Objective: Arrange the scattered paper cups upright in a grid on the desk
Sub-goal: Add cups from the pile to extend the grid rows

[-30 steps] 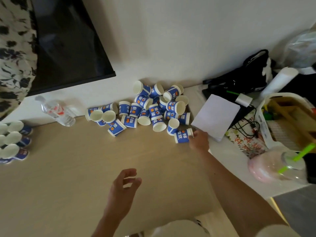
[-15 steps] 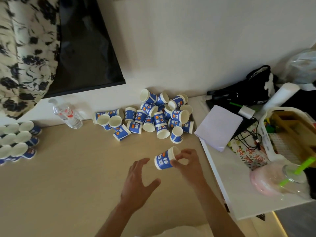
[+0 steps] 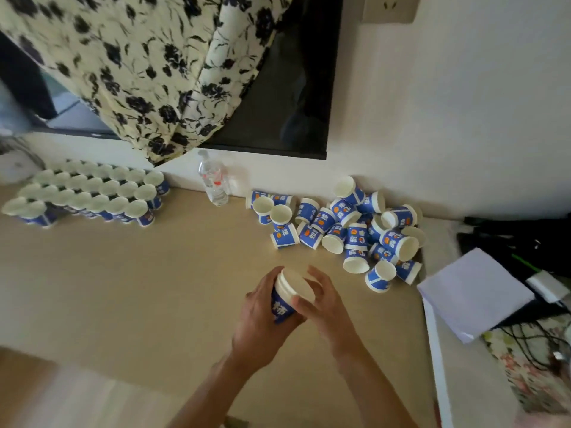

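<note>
Both my hands are on one blue-and-white paper cup (image 3: 290,288), held over the table (image 3: 139,288) near its front middle. My left hand (image 3: 262,307) wraps the blue side from the left, fingers curled round it. My right hand (image 3: 321,307) grips the white rim, thumb in front and fingers behind. The cup is tilted, its mouth facing up and away from me. Beyond it to the right, against the wall, lies the pile of scattered cups (image 3: 349,230), most on their sides, a few upright. At far left the grid of upright cups (image 3: 92,193) stands in close rows. A clear water bottle (image 3: 214,183) stands between grid and pile. White paper (image 3: 472,291) lies at the right.
</note>
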`<move>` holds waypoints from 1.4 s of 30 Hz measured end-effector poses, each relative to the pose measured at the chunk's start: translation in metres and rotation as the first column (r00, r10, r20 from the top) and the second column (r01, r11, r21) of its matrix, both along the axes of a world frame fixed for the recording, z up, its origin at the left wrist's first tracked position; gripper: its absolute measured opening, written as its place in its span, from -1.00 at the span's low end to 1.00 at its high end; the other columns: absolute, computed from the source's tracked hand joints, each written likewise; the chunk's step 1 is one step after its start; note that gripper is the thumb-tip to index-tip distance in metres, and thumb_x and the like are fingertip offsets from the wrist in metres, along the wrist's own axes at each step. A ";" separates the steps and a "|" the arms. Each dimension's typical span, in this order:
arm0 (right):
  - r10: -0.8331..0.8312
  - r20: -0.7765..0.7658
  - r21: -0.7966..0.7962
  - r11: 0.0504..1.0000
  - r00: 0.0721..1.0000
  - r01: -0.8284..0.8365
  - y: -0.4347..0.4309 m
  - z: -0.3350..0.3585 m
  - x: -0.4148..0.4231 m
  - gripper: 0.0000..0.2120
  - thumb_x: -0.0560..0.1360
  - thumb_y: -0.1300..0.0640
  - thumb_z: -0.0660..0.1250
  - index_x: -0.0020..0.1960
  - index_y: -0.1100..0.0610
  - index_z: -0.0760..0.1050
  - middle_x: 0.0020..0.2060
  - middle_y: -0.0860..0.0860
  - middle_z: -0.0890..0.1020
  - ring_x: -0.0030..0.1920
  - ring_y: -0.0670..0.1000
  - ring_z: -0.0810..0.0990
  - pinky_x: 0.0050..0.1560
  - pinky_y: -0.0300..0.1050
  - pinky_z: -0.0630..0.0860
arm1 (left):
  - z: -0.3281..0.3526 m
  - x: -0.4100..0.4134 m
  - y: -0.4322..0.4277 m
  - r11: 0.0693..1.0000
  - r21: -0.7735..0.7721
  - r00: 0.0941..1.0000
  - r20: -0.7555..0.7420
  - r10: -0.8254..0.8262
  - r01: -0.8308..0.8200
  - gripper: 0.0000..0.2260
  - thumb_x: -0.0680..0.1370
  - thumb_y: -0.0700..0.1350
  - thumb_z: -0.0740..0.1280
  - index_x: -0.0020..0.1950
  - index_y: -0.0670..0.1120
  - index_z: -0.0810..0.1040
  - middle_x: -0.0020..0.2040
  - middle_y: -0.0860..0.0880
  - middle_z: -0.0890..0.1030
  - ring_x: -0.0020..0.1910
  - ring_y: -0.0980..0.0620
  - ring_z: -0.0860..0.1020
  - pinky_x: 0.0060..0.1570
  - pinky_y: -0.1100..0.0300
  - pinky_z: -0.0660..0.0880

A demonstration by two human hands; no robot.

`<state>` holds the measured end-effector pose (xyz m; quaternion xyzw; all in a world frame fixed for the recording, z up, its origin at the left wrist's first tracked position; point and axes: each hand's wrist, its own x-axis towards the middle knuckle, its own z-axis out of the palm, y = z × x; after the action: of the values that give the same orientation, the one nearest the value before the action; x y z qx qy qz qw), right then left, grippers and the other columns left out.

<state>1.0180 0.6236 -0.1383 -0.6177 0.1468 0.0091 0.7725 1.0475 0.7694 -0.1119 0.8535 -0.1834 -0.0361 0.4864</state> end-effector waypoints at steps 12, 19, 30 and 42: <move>-0.122 0.118 0.266 0.960 0.986 0.087 0.102 0.025 0.034 -0.18 0.26 -0.21 0.62 0.39 0.12 0.47 0.25 0.24 0.60 0.22 0.20 0.61 0.24 0.16 0.53 | 0.003 0.006 0.118 0.980 -0.034 0.976 -0.106 0.189 -0.194 -0.37 0.30 -0.01 0.59 0.32 0.18 0.44 0.08 0.21 0.61 0.03 0.15 0.57 -0.06 0.39 0.44; -0.172 -0.108 0.256 0.947 0.979 0.194 0.209 0.037 0.040 -0.22 0.18 -0.48 0.42 0.17 0.06 0.54 -0.16 0.04 0.73 -0.18 -0.06 0.72 -0.10 -0.06 0.57 | 0.004 0.008 0.232 0.911 -0.120 0.911 -0.181 0.371 -0.395 -0.48 0.31 0.03 0.60 0.19 0.23 0.48 -0.04 0.12 0.65 -0.08 0.20 0.62 -0.14 0.38 0.51; -0.050 -0.138 0.428 0.898 0.989 0.105 0.393 0.011 0.048 -0.81 0.57 -0.02 0.30 0.02 0.08 0.56 -0.15 0.02 0.62 -0.21 -0.07 0.65 -0.09 -0.10 0.57 | -0.002 -0.003 0.425 0.725 -0.230 0.761 -0.198 0.618 -0.649 -0.54 0.31 0.06 0.56 0.16 0.19 0.52 0.04 0.19 0.53 0.05 0.16 0.57 -0.03 0.25 0.55; 0.014 -0.126 0.302 0.953 0.992 0.025 0.480 -0.003 0.114 -0.53 0.39 0.15 0.48 0.28 0.16 0.50 0.05 0.10 0.66 0.03 0.04 0.62 0.12 -0.04 0.48 | -0.011 0.062 0.512 0.677 -0.249 0.721 -0.193 0.666 -0.693 -0.50 0.29 0.00 0.55 0.21 0.11 0.55 0.05 0.09 0.66 0.02 0.11 0.62 -0.07 0.40 0.47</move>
<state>1.1322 1.1034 -0.1414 -0.4899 0.1941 0.0684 0.8471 1.1097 1.2818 -0.1233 0.7726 0.1647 0.1387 0.5973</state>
